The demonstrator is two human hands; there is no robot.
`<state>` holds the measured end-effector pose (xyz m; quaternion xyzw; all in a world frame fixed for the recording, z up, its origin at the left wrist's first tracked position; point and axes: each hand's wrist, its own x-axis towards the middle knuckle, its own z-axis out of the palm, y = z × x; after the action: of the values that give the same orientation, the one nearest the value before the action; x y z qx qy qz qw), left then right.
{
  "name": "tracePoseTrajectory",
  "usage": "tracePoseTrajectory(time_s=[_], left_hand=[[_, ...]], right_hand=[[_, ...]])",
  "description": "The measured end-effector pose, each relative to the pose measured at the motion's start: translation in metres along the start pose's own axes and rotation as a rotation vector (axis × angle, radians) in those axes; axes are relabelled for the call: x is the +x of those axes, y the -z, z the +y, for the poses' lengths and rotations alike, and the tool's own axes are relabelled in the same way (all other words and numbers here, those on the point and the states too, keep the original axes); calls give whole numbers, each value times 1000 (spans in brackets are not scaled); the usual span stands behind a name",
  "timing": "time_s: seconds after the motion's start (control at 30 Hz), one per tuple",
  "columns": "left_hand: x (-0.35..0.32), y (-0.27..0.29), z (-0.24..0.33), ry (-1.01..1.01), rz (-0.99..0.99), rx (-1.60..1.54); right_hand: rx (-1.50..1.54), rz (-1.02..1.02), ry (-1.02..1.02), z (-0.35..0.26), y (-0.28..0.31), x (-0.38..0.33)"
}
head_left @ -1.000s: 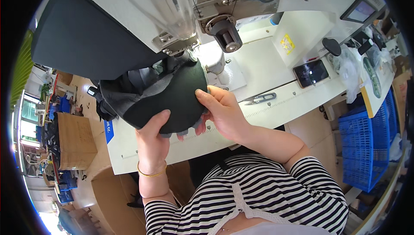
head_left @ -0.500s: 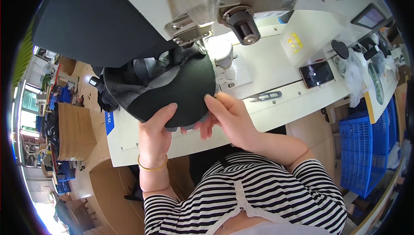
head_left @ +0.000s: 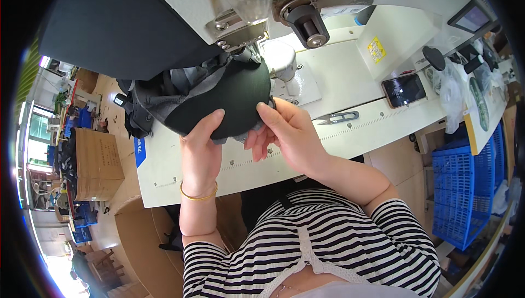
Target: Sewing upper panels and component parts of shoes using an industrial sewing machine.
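A rounded, dark green-black fabric piece with grey edging lies under the needle area of a sewing machine, its far edge at the presser foot. My left hand grips its near left edge, thumb on top and the fingers hidden beneath. On the near right edge, my right hand pinches the piece between thumb and fingers, with several fingertips curled below the rim. Bunched grey and black cloth fills the far left part of the piece. Black straps hang off at its left.
Thread snips lie on the white table, right of my right hand. Beyond them are a phone and a clear plastic bag. Blue crates stand lower right, cardboard boxes at left. A large dark panel overhangs the far left.
Both hands have moved slightly away from me with the fabric's near edge, toward the machine. The grip stays about the same.
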<state>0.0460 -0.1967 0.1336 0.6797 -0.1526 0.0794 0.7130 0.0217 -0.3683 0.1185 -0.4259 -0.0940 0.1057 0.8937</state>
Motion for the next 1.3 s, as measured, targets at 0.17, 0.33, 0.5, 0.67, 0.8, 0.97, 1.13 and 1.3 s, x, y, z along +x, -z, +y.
tracePoseTrajectory(time_s=[0.17, 0.33, 0.5, 0.67, 0.8, 0.97, 1.13, 1.3], left_hand=[[14, -12, 9, 296, 108, -382], [15, -7, -5, -8, 60, 188], [17, -25, -1, 184, 126, -376], [20, -36, -1, 147, 158, -367], [21, -41, -7, 125, 185, -344], [15, -55, -10, 97, 214, -163], [16, -75, -12, 144, 255, -309], [14, -83, -20, 239, 264, -375]], right_hand=[[3, 26, 28, 0, 6, 12], [25, 15, 47, -2, 10, 20], [-9, 37, 42, -4, 12, 21], [-46, 37, 67, -4, 12, 24], [-60, 54, 50, -5, 11, 24], [6, 44, 64, -6, 16, 26], [50, 56, 99, -4, 20, 28], [-49, 92, 148, -3, 22, 30]])
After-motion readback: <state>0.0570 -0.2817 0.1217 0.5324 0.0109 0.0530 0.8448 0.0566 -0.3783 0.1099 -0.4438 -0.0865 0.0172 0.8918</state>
